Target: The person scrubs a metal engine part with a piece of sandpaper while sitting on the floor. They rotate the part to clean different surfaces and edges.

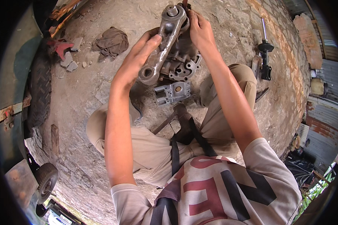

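A forged steel lever arm (165, 47), like a pitman arm, is tilted on top of a greasy metal gear housing (183, 70). A threaded stud stands up at its far end, and its near end has an open eye. Along the left side of the arm lies my left hand (142, 54), thumb on its upper face. My right hand (201, 31) grips the far right side of the assembly, with fingertips partly hidden around a dark piece. Just below, a cast aluminium cover (173, 92) with bolt holes rests on the ground between my knees.
To the right lies a shock absorber strut (266, 50). A crumpled brown cloth (111, 42), broken stones (69, 60) and a red metal stand (60, 47) are on the left. A vehicle's tyre (39, 87) borders that side. A dark metal object (183, 115) sits between my legs.
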`<state>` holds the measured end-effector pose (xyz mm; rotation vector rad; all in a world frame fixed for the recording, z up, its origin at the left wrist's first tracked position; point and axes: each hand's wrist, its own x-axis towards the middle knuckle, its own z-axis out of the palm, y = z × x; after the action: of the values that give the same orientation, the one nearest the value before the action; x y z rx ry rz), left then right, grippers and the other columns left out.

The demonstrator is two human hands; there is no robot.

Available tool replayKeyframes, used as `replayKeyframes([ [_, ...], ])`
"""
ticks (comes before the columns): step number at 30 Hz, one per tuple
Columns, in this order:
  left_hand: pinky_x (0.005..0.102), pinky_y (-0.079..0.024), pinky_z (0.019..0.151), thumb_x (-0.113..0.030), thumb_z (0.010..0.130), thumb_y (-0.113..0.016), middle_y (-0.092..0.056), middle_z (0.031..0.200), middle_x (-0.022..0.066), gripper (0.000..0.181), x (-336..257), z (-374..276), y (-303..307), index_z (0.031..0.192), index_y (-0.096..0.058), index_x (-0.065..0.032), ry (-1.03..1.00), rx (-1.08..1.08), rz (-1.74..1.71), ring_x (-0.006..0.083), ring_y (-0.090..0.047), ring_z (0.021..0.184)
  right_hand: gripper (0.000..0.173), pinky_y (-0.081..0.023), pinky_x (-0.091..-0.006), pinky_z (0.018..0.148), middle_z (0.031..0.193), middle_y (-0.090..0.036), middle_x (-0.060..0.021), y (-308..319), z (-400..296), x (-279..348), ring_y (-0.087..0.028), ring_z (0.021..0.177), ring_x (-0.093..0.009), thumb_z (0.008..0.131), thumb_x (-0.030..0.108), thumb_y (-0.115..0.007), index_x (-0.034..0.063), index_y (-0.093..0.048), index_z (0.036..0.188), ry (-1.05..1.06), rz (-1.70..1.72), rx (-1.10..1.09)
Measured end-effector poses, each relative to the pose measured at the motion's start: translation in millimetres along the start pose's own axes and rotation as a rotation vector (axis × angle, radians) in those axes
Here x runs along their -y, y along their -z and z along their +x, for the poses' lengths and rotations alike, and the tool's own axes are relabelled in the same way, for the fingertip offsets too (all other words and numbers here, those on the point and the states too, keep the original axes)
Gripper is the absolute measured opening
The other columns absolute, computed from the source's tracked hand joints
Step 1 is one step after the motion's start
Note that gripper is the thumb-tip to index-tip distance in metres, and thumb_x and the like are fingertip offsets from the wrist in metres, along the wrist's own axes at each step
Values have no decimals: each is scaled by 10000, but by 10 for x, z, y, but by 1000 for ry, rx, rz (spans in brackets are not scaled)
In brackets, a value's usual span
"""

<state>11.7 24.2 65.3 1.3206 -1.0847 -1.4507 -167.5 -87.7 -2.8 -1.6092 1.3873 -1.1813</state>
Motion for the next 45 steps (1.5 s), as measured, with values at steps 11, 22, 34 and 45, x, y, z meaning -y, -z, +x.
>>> replayKeyframes([
  [11,327,-378,1055,-474,991,-528,-578,1321,135,573,67,68,58,1347,-521,-25,-9,49,-24,220,-497,1282,492,-399,-387,1071,1393,-558,-161,40,34,-23,-516,1296,-354,1038,414,-447,30,-617,1295,-110,-16,90],
  [22,359,-395,1058,-531,959,-548,-574,1328,145,645,73,50,30,1367,-511,-33,-17,44,-7,239,-505,1289,646,-376,-402,1095,1434,-530,-161,183,-39,223,-480,1348,-329,977,586,-475,60,-612,1326,-254,-3,144],
  [34,328,-396,1030,-527,969,-539,-597,1278,123,623,119,101,54,1342,-526,-27,-17,63,-13,203,-530,1227,596,-388,-404,1085,1377,-572,-178,134,32,47,-511,1313,-346,993,538,-464,86,-581,1362,-142,-76,131],
  [45,330,-441,1023,-468,971,-551,-587,1344,135,663,151,116,110,1408,-489,27,2,84,11,188,-584,1202,481,-468,-397,971,1211,-673,-193,112,30,77,-633,1145,-342,991,454,-522,114,-625,1315,-280,-96,83],
])
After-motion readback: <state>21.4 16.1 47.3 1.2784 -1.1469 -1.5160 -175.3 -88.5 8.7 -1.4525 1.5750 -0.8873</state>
